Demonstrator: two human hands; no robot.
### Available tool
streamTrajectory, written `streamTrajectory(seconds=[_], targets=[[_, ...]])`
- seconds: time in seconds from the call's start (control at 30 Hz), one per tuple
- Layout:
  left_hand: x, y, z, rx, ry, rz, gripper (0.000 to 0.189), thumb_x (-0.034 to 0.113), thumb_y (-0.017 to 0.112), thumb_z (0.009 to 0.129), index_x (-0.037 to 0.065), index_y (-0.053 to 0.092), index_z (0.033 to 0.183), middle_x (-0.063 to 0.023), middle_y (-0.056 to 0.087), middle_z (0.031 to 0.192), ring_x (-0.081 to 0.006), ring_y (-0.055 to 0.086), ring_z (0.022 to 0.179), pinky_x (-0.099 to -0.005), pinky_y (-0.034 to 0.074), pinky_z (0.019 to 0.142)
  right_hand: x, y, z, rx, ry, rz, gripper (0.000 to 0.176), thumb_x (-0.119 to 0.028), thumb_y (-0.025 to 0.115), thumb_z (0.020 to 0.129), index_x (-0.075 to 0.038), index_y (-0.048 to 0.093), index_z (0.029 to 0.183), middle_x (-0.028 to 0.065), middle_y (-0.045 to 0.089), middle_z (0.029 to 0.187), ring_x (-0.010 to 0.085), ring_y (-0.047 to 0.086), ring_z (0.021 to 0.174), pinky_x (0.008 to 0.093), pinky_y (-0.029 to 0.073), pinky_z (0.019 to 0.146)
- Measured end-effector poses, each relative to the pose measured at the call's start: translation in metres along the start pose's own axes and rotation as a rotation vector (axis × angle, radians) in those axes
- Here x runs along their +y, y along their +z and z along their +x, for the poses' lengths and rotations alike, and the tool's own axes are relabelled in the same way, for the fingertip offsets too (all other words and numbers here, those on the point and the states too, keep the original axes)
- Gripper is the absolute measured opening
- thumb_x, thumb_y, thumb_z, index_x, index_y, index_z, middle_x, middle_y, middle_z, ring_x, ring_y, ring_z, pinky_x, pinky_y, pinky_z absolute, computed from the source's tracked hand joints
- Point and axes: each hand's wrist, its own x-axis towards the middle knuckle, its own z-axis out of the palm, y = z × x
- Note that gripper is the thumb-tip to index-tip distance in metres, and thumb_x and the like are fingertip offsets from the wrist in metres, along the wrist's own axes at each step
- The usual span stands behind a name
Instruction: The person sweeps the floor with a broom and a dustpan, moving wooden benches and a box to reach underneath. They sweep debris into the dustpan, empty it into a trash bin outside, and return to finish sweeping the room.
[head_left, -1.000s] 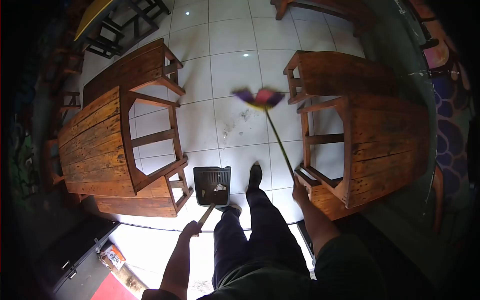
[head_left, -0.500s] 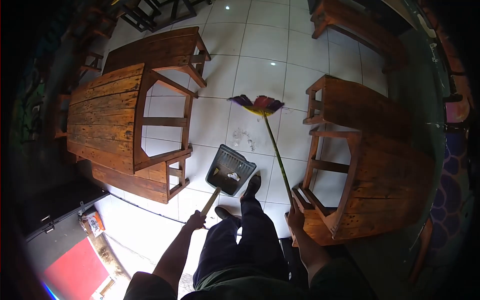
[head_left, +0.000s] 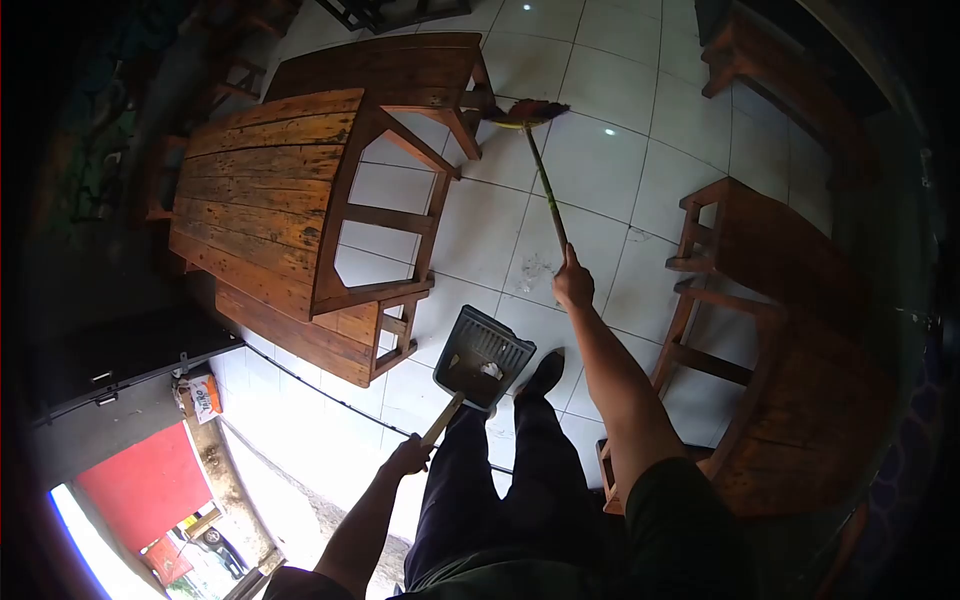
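Two long-handled tools show in the head view, one to each hand. The right hand (head_left: 573, 285) has its grip closed around the slim broom handle (head_left: 545, 185), the bristle head (head_left: 525, 114) out over the tiled floor (head_left: 590, 180) by the end of a wooden bench (head_left: 380, 70). The handle looks stiff and light, though the far head should make it pull downward and perhaps roll in a loose palm; the bristles should give softly. The left hand (head_left: 408, 456) has its grip wrapped about the upper part of the dustpan handle (head_left: 443, 420), with the grey dustpan (head_left: 506, 340) just ahead of the feet. It seems rigid, light plastic, weighted forward, so the handle's upper end suits a firm hold kept level; the pale scraps (head_left: 490, 369) inside could slide out if tipped.
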Motion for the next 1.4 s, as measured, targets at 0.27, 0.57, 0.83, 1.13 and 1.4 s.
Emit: streamTrajectory(seconds=[0.27,0.57,0.83,1.13,1.4], targets=[[-0.043,0.000,0.001,-0.006,-0.013,-0.314,0.029,0.028,0.046,0.087,0.000,0.039,0.092,-0.0106,0.057,0.068,-0.0168,0.057,0.049,-0.0272,0.042,0.039,-0.022,0.000,0.050,-0.188,-0.031,-0.260,0.050,-0.010,0.042,0.082,-0.016,0.029,0.129,0.0186,0.059,0.089,0.0328,0.061,0.079,0.0402,0.051,0.064],[-0.018,-0.042,0.037,-0.063,0.057,-0.327,0.024,0.021,0.049,0.086,-0.001,0.040,0.089,-0.0108,0.056,0.064,-0.0180,0.058,0.050,-0.0288,0.046,0.042,0.180,-0.045,-0.188,-0.230,0.105,-0.141,0.047,-0.022,0.040,0.087,-0.026,0.025,0.132,0.0239,0.058,0.079,0.0396,0.058,0.070,0.0462,0.047,0.061],[0.048,-0.086,0.070,-0.054,0.125,-0.178,0.029,0.024,0.048,0.087,-0.002,0.037,0.091,-0.0136,0.057,0.070,-0.0187,0.058,0.051,-0.0289,0.046,0.044,0.107,-0.040,-0.146,-0.021,0.231,0.176,0.037,-0.027,0.036,0.090,-0.017,0.039,0.126,0.0168,0.055,0.109,0.0333,0.053,0.097,0.0398,0.044,0.080],[0.079,-0.189,0.073,-0.203,0.207,0.067,0.034,0.023,0.047,0.087,-0.006,0.036,0.100,-0.0139,0.058,0.072,-0.0195,0.058,0.053,-0.0297,0.047,0.049,-0.038,-0.025,0.070,-0.120,0.282,0.014,0.043,-0.018,0.036,0.086,-0.012,0.030,0.128,0.0216,0.056,0.100,0.0381,0.056,0.087,0.0445,0.047,0.073],[0.078,-0.220,0.096,-0.327,0.001,0.128,0.056,0.016,0.046,0.087,0.008,0.014,0.131,-0.0111,0.054,0.067,-0.0169,0.055,0.045,-0.0278,0.046,0.041,0.070,0.040,-0.237,-0.329,0.459,-0.068,0.046,-0.030,0.031,0.088,-0.028,0.020,0.133,0.0247,0.059,0.084,0.0406,0.058,0.078,0.0511,0.045,0.069]])
